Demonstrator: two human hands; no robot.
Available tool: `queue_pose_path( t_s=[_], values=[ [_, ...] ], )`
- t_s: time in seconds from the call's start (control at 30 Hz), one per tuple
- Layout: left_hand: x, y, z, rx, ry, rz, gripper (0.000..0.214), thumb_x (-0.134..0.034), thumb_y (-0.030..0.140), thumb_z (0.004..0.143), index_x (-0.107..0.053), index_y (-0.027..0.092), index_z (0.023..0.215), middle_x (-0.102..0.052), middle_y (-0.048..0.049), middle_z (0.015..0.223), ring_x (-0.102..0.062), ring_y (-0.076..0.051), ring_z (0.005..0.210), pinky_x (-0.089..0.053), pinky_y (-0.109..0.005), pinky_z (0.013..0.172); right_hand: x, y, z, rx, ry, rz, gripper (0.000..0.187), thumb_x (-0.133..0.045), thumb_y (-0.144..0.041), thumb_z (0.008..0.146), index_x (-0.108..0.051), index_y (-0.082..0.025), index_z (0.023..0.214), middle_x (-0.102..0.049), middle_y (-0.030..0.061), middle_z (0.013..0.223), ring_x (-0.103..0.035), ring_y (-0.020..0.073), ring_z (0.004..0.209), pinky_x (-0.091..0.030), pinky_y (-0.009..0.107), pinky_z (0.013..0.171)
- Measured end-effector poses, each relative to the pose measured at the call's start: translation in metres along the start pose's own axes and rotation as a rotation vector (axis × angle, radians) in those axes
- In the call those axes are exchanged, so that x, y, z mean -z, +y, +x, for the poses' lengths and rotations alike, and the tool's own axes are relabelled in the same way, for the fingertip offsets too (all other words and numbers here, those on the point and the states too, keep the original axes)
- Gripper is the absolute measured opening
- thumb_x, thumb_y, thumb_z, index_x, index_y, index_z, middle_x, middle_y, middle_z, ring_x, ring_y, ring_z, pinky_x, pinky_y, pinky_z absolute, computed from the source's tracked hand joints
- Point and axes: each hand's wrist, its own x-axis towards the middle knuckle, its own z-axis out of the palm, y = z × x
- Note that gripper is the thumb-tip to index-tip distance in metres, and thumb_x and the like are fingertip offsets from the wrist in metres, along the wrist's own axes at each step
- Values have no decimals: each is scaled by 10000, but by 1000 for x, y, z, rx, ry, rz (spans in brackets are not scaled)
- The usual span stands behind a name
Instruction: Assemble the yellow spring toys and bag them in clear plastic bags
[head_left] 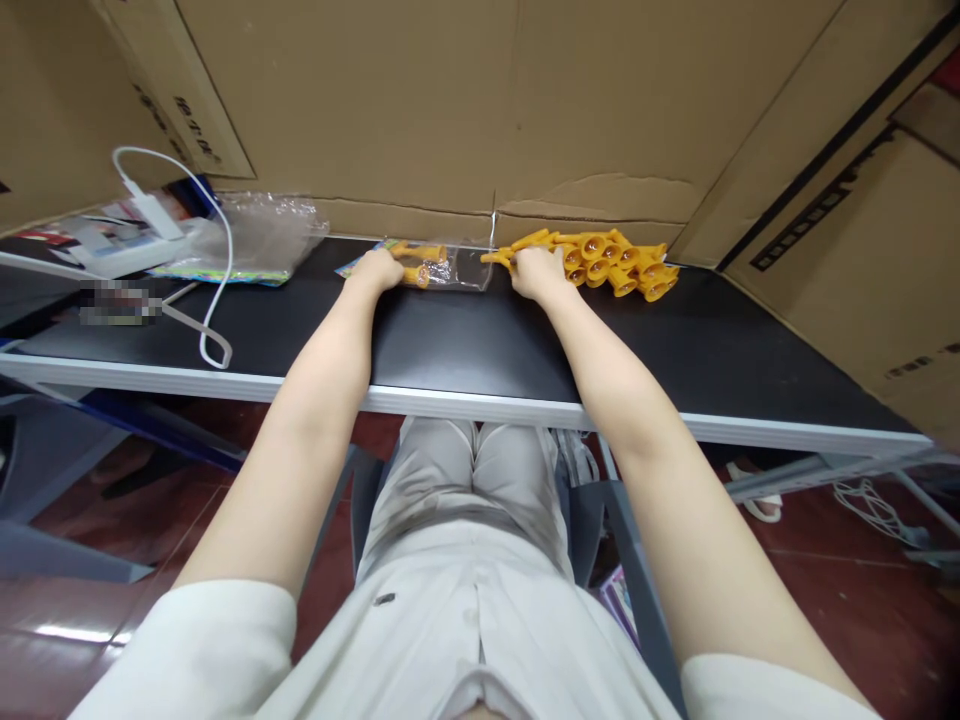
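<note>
My left hand (377,270) is closed on the left end of a clear plastic bag (469,272) lying flat on the black table (472,345). Two yellow trumpet-shaped plastic pieces (416,275) show at the bag, beside my fingers; whether both lie fully inside I cannot tell. My right hand (536,272) is closed at the left edge of a heap of similar yellow trumpet-shaped pieces (600,268). A thin yellow stem (495,258) sticks out from its fingers toward the bag. The fingertips of both hands are partly hidden.
A stack of clear bags with colourful cards (262,240) lies left of my left hand. Farther left are a white power strip (142,250), a white cable (225,225) and a pixelated object (120,302). Cardboard walls (450,110) enclose the table's back and right side.
</note>
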Motion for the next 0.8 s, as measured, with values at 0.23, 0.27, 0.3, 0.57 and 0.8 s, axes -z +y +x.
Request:
queue_pose_path(
  t_s=[0.23, 0.27, 0.3, 0.57, 0.8],
  values=[
    [5, -3, -4, 114, 119, -119, 677, -556, 223, 885, -711, 25, 1513, -659, -284, 1603, -602, -423, 1542, -451, -517, 1330, 1, 1, 2, 77, -50, 151, 535, -414, -61, 1017, -837, -165, 1329, -716, 172, 1554, -632, 378, 1492, -326, 663, 1306],
    [6, -2, -6, 117, 133, -128, 678, -544, 233, 896, -705, 5, 1514, -655, -299, 1599, -591, -424, 1552, -420, -519, 1351, 0, 3, 3, 88, -54, 168, 559, -413, -35, 997, -842, -181, 1326, -710, 156, 1566, -628, 363, 1498, -306, 662, 1319],
    [6, -2, -7, 117, 145, -134, 678, -530, 244, 911, -698, -10, 1516, -654, -311, 1594, -581, -426, 1561, -390, -525, 1369, -1, 5, 5, 94, -61, 182, 587, -416, -10, 977, -842, -196, 1336, -716, 144, 1558, -630, 351, 1496, -295, 657, 1327],
    [5, 0, -5, 119, 194, -142, 660, -460, 284, 993, -667, 13, 1558, -662, -308, 1586, -571, -443, 1564, -369, -585, 1369, -11, 17, 8, 179, -118, 149, 778, -478, 52, 923, -705, -297, 1580, -667, 137, 1577, -586, 372, 1518, -313, 727, 1305],
    [-4, -7, 2, 30, 169, -123, 690, -478, 236, 935, -672, 4, 1555, -626, -278, 1641, -551, -396, 1593, -380, -475, 1381, -25, 12, 7, 292, -23, 48, 613, -453, -27, 1003, -697, -235, 1525, -591, 193, 1597, -540, 404, 1497, -432, 635, 1217]
  ],
)
